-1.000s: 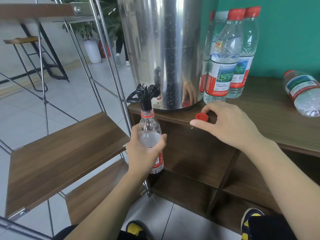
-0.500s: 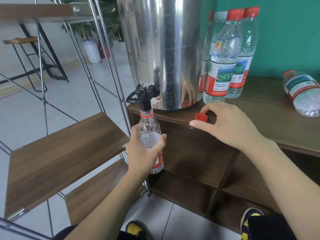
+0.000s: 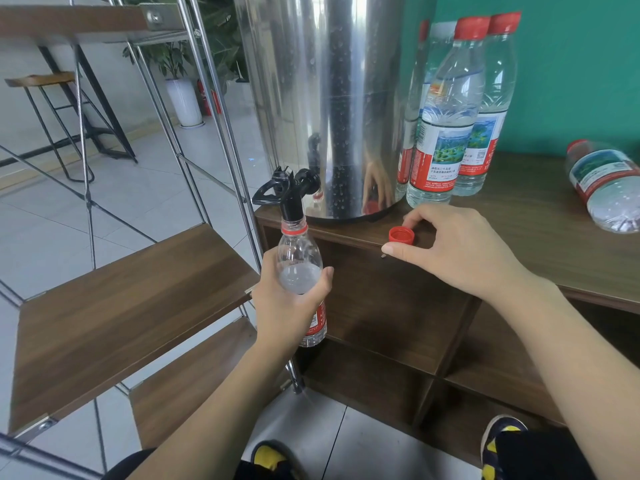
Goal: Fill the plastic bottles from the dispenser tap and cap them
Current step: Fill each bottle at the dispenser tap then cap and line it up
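Left hand [image 3: 287, 306] gripping bottle [image 3: 299, 268] under tap [image 3: 289, 194]

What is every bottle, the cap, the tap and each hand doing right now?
Bottle under tap: upright, uncapped, partly filled.
Tap: spout in the bottle's mouth.
Red cap: off, on the shelf edge.
Left hand: grips the bottle.
Right hand: fingers pinch the cap.
Standing bottles: upright, capped.
Lying bottle: on its side, capped.
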Demonstrator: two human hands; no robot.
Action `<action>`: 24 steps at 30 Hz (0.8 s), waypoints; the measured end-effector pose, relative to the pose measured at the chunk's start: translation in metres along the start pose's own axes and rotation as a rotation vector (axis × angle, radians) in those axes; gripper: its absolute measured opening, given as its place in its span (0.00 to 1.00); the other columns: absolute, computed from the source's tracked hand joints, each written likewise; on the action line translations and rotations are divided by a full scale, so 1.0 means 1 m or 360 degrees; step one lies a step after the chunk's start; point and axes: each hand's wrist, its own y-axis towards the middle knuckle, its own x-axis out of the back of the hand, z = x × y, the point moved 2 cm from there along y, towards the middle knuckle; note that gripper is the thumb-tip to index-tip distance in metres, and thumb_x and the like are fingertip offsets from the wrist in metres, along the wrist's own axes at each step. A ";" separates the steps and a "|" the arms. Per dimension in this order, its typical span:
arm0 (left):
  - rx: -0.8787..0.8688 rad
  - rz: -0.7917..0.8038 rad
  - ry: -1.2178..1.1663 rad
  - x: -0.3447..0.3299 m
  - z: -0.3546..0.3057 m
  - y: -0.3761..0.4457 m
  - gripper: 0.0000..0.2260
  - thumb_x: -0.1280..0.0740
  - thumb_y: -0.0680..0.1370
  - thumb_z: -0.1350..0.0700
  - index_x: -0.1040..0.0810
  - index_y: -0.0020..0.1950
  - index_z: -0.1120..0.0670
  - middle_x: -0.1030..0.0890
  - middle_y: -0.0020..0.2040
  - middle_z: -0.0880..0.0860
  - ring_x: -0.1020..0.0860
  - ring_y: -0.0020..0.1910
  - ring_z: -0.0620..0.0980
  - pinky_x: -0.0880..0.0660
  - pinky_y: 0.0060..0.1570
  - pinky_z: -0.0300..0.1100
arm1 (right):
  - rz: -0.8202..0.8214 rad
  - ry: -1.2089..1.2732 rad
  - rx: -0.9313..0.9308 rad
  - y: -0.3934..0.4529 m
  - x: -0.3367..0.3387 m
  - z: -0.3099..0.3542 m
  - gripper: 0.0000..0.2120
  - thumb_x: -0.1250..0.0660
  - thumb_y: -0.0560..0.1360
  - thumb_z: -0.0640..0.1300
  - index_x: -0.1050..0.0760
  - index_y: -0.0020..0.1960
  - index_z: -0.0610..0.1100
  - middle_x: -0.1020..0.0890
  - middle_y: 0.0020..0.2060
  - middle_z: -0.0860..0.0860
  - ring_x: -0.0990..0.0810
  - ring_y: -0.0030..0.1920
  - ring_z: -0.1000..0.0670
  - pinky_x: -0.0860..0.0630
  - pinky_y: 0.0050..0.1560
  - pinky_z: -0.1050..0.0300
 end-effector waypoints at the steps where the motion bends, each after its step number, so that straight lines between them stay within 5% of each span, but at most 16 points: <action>1: 0.0004 -0.0001 0.0001 0.000 0.000 0.000 0.30 0.21 0.71 0.46 0.30 0.69 0.48 0.21 0.62 0.47 0.21 0.60 0.48 0.23 0.65 0.54 | -0.0002 0.0002 0.0005 0.000 0.000 0.000 0.23 0.31 0.69 0.71 0.23 0.52 0.55 0.19 0.48 0.57 0.23 0.49 0.53 0.24 0.50 0.52; 24: 0.0002 0.0017 0.0008 -0.001 0.000 0.001 0.30 0.21 0.71 0.46 0.30 0.69 0.48 0.21 0.62 0.46 0.22 0.60 0.47 0.23 0.65 0.50 | 0.0017 -0.0039 0.0062 0.002 -0.002 -0.001 0.25 0.36 0.69 0.74 0.23 0.54 0.56 0.20 0.50 0.59 0.23 0.50 0.54 0.22 0.52 0.52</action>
